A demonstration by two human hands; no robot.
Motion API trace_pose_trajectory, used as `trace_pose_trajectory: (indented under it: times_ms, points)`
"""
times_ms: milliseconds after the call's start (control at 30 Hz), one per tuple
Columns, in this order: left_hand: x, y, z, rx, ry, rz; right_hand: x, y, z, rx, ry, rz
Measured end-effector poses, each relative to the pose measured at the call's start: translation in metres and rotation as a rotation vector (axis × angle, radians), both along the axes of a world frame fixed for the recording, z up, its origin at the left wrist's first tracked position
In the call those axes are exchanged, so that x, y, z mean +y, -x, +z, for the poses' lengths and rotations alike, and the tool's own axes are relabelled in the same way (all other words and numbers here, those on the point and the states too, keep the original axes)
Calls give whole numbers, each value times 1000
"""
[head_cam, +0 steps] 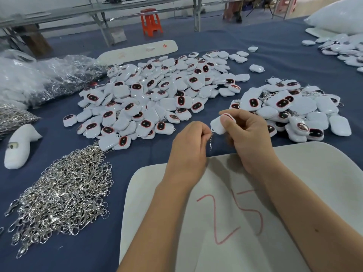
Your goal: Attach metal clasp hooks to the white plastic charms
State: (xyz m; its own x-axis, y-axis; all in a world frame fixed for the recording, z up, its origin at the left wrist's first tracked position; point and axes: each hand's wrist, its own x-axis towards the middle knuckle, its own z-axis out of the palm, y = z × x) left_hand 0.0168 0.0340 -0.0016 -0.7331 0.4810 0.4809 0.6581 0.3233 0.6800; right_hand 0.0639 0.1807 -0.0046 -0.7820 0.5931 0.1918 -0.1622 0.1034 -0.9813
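Charm sits pinched in my right hand above the desk, loop end turned toward my left hand, which grips a clasp hook close against it, presumably to thread on, bare charms and loose hooks within reach.

Orange stool beyond blue table

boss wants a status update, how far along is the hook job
Done: the smaller pile of charms on the right shows metal hooks among them. In hand: the right hand holds one white charm while the left hand pinches a clasp hook at its corner. Left: the larger pile shows no hooks, and a heap of loose hooks waits, so most remains.
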Motion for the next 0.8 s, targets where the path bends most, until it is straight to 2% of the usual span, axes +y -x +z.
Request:
trace_pose_trajectory:
  times_ms: [400, 800]
  points:
    - [1, 0, -3, -49, 45, -11, -6, 0, -1, -37, -84, -39]
    - [8, -5, -2, -174, 94, 168, -11, -2, 1, -18, -350, -82]
